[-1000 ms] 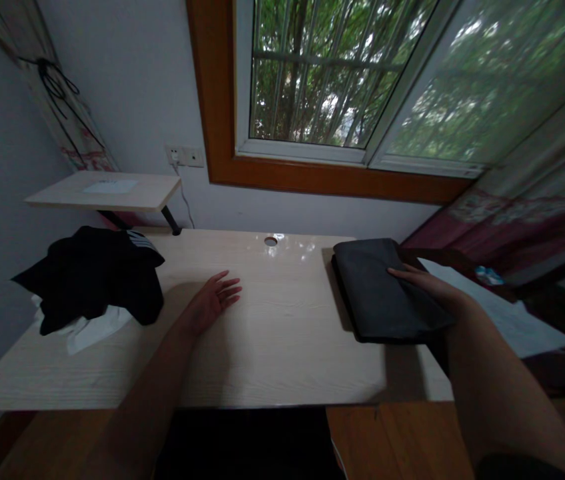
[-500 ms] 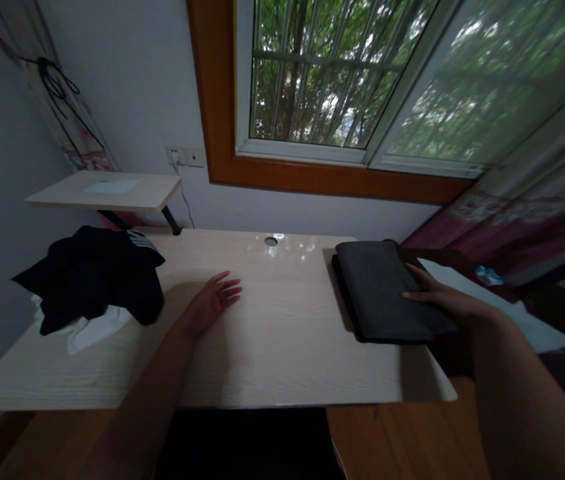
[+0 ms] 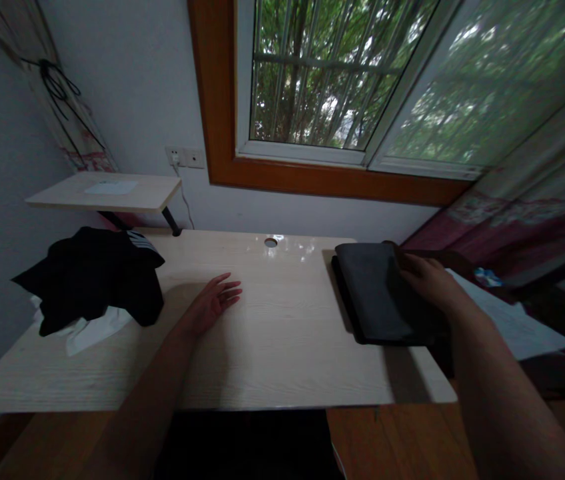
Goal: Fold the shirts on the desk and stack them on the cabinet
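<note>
Bench point(image 3: 287, 320): pale, wood-grained. Right on bench: dark grey cloth point(image 3: 370, 293). Left on bench: black garment point(image 3: 107, 280), partly white-striped.

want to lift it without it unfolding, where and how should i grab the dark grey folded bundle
Probably by the left edge of the dark grey bundle, coming from the left and pinching all its layers together: it lies mostly flat, and that long, layered side faces the middle of the desk, while the right hand is at its right side.
</note>
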### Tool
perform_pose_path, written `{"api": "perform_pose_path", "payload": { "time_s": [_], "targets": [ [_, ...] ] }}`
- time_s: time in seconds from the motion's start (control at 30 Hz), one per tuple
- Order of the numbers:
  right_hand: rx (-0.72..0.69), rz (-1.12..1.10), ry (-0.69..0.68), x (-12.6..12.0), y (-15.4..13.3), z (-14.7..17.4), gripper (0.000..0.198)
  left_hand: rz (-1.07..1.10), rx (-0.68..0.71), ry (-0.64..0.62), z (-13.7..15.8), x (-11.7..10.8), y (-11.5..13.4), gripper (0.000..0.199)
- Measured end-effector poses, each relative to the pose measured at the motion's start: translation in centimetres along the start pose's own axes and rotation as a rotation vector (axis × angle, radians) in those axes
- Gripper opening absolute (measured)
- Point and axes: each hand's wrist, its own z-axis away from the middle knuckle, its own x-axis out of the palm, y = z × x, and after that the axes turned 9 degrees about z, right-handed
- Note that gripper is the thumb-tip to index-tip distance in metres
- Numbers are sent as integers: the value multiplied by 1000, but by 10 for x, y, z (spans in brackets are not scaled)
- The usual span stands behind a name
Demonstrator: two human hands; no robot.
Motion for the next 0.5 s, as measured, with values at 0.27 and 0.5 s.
{"api": "perform_pose_path", "payload": {
  "time_s": [0.27,0.5],
  "targets": [
    [-394,374,-14,65,-59,-31,51,-13,24,6,3,3,0,42],
    [-329,375,-145,116,-48,-36,57,-5,17,19,4,2,0,42]
  ]
}}
